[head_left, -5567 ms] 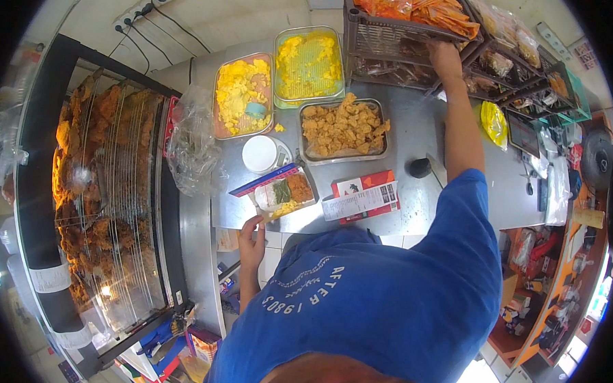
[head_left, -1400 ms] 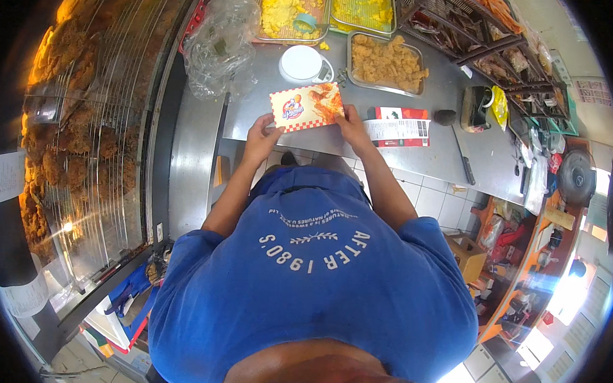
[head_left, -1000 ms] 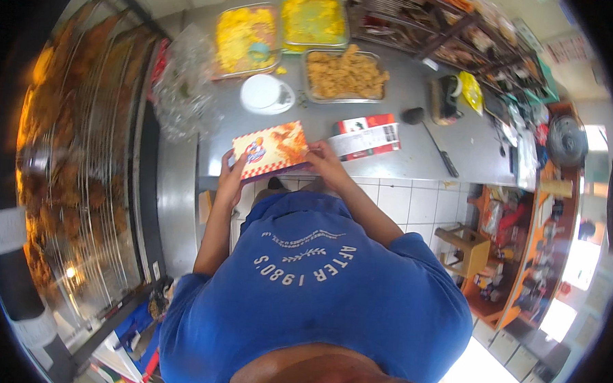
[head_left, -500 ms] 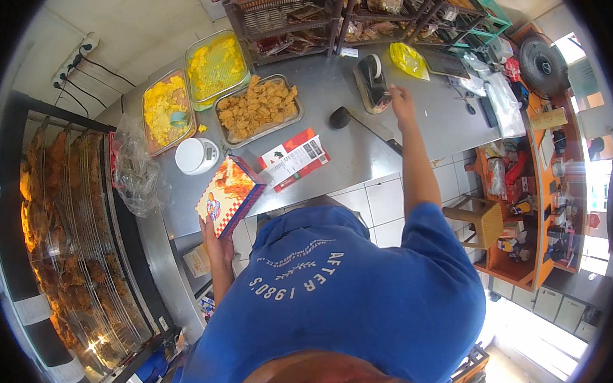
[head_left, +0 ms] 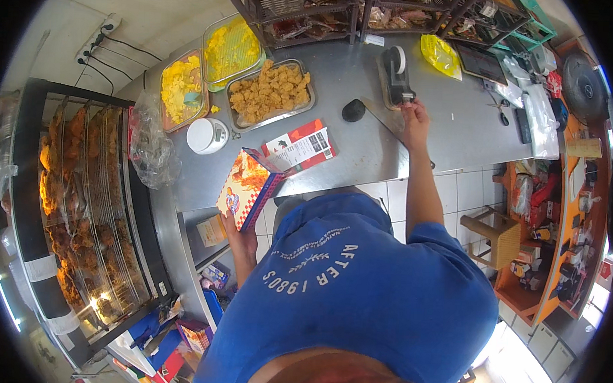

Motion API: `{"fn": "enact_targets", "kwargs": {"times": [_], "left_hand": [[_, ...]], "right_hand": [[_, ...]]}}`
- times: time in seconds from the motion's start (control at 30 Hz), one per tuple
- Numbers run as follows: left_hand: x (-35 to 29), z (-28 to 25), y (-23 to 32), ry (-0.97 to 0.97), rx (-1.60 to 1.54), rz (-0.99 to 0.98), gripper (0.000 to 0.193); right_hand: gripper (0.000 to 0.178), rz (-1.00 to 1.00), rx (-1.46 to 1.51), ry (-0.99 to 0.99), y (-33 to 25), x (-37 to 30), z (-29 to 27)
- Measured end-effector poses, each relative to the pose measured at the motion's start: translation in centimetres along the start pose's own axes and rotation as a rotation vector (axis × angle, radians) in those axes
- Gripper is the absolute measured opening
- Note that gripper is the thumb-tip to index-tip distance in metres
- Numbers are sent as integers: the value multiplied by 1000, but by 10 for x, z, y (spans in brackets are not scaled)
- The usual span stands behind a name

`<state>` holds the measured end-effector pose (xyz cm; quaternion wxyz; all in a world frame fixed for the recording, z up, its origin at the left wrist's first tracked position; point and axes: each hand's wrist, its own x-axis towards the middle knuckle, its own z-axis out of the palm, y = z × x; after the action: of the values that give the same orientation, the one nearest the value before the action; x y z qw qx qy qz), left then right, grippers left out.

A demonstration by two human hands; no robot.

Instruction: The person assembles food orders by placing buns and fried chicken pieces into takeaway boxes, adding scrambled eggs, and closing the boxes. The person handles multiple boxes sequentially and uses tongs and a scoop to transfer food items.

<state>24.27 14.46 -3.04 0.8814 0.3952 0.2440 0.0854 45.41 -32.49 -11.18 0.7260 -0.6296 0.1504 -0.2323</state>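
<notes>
A food carton (head_left: 247, 181) with a fried-chicken picture and red checks is tilted at the counter's front edge. My left hand (head_left: 241, 240) is closed around its lower end. At the far right of the counter stands a black tape dispenser (head_left: 394, 84) with a white-cored roll. My right hand (head_left: 416, 121) is at its cutter end, fingertips pinched together on the tape; the tape itself barely shows. A knife (head_left: 384, 124) lies by my right wrist, beside a black rounded object (head_left: 353, 111). Right of the carton, a printed white slip (head_left: 298, 152) rests on a red-and-white card (head_left: 310, 131).
A tray of fried chicken pieces (head_left: 270, 94), two trays with yellow food (head_left: 181, 93) and a white scale (head_left: 206, 136) stand left. Brown crates (head_left: 300, 13) line the back. A glass-fronted display case (head_left: 93, 209) is at far left, a stool (head_left: 490, 237) at right.
My right hand has drawn in close to the dispenser's cutter end and its fingers have pinched together. The view has shifted, and the carton stays in my left hand.
</notes>
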Motion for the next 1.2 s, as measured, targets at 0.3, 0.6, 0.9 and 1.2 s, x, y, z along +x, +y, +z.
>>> {"fn": "enact_targets", "kwargs": {"times": [0.3,0.6,0.9,1.2], "left_hand": [[10,14,11,-21,-195,13,45],[20,67,2,67,-260,-100,42],[0,125,5,173,-265,-58,39],[-8,105,2,65,-535,-174,40]], "right_hand": [[20,-287,-777,152,11,-19,-1],[9,-10,-104,-847,-99,-157,142],[19,110,-143,-935,-122,-188,203],[19,62,-45,-1035,-116,-189,210]]}}
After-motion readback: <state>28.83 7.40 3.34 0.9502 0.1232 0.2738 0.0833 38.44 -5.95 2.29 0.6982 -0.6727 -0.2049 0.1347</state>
